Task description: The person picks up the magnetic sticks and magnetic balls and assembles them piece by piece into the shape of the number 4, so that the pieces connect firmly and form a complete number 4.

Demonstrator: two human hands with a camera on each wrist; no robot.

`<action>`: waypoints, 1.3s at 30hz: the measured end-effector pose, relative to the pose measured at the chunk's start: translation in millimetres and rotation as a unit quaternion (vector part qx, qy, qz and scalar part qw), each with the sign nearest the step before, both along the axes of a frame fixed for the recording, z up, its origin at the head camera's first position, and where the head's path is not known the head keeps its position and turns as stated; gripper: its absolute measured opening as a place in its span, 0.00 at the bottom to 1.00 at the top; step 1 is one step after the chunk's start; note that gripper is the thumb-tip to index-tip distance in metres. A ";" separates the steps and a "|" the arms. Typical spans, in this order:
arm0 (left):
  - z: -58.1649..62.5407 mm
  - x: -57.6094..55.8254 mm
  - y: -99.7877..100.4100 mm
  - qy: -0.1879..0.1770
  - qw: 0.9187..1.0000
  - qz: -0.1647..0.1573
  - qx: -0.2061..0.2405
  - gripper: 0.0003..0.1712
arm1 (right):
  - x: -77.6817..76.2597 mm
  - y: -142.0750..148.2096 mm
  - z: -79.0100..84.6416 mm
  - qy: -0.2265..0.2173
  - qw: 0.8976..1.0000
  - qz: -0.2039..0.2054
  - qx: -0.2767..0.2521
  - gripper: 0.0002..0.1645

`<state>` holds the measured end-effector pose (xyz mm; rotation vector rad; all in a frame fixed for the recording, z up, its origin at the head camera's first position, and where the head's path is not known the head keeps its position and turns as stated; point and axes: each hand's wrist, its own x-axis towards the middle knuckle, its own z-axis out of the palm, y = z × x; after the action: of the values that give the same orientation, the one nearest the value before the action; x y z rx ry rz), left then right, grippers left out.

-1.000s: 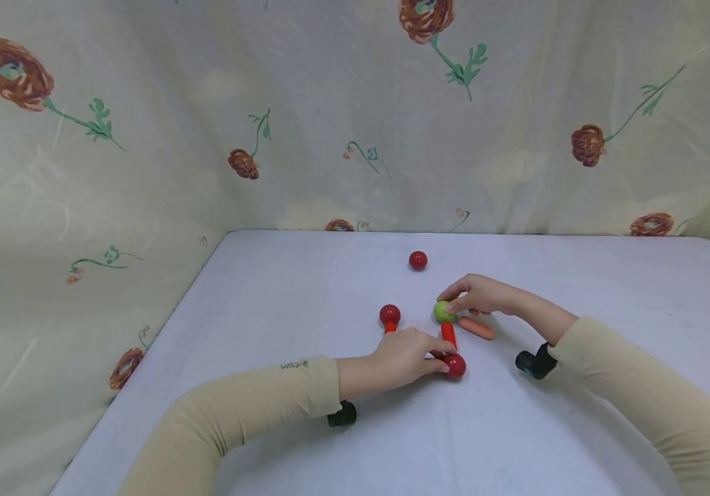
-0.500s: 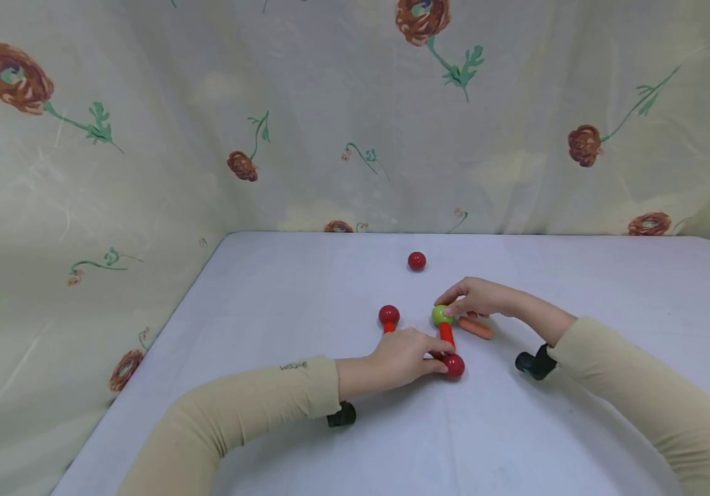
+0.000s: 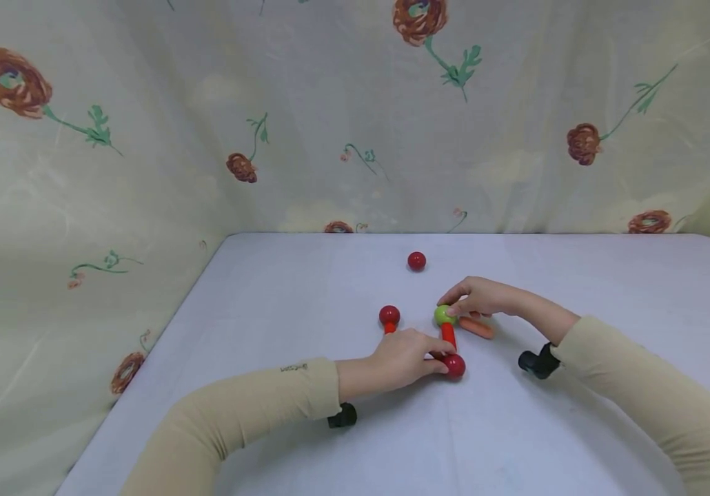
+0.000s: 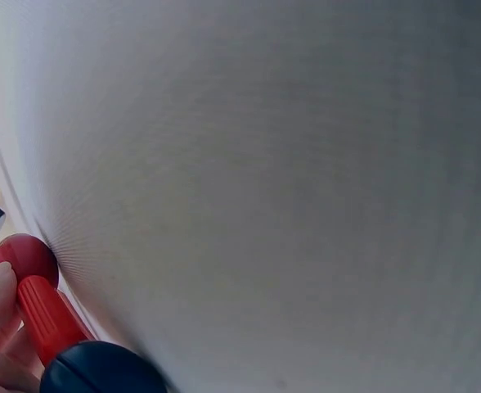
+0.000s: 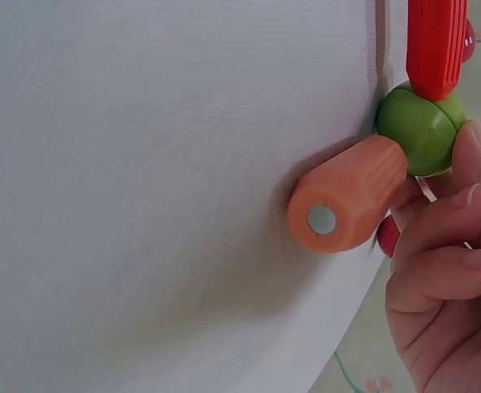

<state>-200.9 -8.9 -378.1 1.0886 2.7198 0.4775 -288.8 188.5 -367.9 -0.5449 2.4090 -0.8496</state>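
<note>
My left hand (image 3: 401, 358) pinches a glossy red ball (image 3: 455, 367) between fingertips and thumb. From that ball a ribbed red stick (image 3: 448, 335) runs away from me to a lime green ball (image 3: 443, 316). My right hand (image 3: 482, 297) grips this green ball, thumb on its near side. In the right wrist view the red stick's end meets the green ball (image 5: 420, 131). An orange stick (image 5: 347, 201) with a pale round disc in its end lies close beside it. A dark blue ball (image 4: 101, 368) overlaps the red stick (image 4: 51, 315) in the left wrist view.
Just beyond my left hand sits another red ball (image 3: 389, 315) with a red stick (image 3: 390, 328), partly hidden by the hand. A single red ball (image 3: 416, 261) lies farther back on the white table (image 3: 293, 289). Flowered cloth (image 3: 330, 83) hangs behind the table.
The green ball has shifted very slightly toward me, against the red stick's end. Both hands keep their hold, and the other pieces stay where they were.
</note>
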 end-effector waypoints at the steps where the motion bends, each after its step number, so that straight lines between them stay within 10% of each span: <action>1: 0.3 0.1 0.0 0.000 1.000 0.001 0.000 0.19 | -0.2 0.3 0.0 0.001 1.000 0.002 0.000 0.21; 19: 13.4 -8.5 -18.9 -0.055 0.995 0.081 -0.032 0.20 | 0.3 1.0 3.1 -0.015 1.000 0.006 0.014 0.25; 39: 7.3 -4.2 -23.1 -0.069 0.996 0.061 -0.022 0.14 | 23.1 18.2 3.6 -0.015 0.995 -0.032 0.094 0.21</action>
<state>-205.1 -32.0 -370.8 0.8494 2.6709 0.4894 -265.7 206.7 -364.4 -0.3815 2.4569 -0.6442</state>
